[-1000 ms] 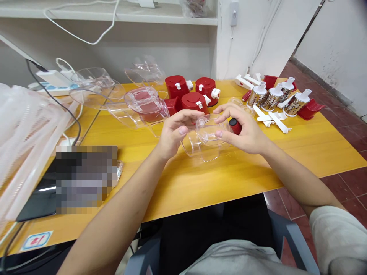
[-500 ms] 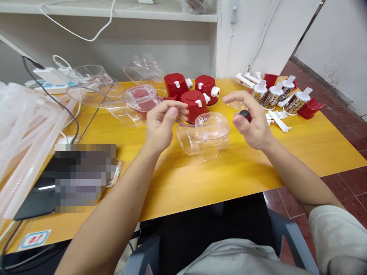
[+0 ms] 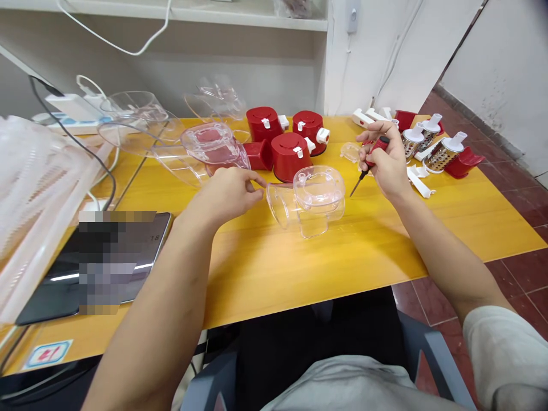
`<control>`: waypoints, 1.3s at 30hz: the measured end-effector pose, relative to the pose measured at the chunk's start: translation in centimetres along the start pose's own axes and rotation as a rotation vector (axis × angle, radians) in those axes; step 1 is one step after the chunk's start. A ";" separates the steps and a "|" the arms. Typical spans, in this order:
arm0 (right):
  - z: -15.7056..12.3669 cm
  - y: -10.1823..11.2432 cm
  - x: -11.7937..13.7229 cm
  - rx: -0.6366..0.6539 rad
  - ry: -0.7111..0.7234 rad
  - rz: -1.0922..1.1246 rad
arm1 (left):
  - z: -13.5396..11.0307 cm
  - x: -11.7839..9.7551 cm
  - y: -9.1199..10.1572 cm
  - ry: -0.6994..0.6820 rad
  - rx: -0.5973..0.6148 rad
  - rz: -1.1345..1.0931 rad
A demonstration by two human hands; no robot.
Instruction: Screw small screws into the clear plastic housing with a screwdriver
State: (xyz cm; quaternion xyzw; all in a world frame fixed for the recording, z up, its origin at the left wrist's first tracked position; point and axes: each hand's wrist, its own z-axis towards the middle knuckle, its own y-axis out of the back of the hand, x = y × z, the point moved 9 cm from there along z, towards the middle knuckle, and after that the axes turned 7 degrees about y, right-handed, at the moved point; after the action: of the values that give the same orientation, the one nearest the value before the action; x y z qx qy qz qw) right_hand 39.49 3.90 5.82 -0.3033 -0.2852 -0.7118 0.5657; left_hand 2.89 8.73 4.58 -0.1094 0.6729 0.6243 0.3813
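Observation:
My right hand (image 3: 387, 162) is closed around the red handle of a screwdriver (image 3: 378, 149), its dark shaft slanting down and left towards the tabletop. My left hand (image 3: 231, 197) holds nothing visible; its fingers are loosely bent and apart, with the index finger stretched towards a clear plastic housing (image 3: 319, 188). That housing rests on the table between my hands, its wide round mouth facing left. Whether the fingertip touches the rim I cannot tell. Just behind it stand several red round bases (image 3: 291, 157) with white clips.
Metal grater drums (image 3: 445, 153) and white plastic parts (image 3: 422, 180) lie at the right. More clear housings (image 3: 209, 145) crowd the left back. A tablet (image 3: 149, 251), cables and translucent plastic bags (image 3: 38, 211) occupy the left. A shelf (image 3: 240, 20) overhangs the back.
The screwdriver has turned in my right hand, so its shaft now points down-left. My left hand has rotated palm-down and lowered slightly beside the clear housing.

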 end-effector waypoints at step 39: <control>5.1 -12.0 19.0 0.324 0.301 0.385 | -0.2 -4.4 -1.6 -0.149 -0.145 -0.872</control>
State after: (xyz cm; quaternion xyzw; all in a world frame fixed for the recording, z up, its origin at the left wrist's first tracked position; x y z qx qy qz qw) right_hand 24.93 -1.91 22.74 -0.1483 -0.2452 -0.5733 0.7676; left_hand 6.84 6.77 6.22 -0.3642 0.4890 0.4569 0.6477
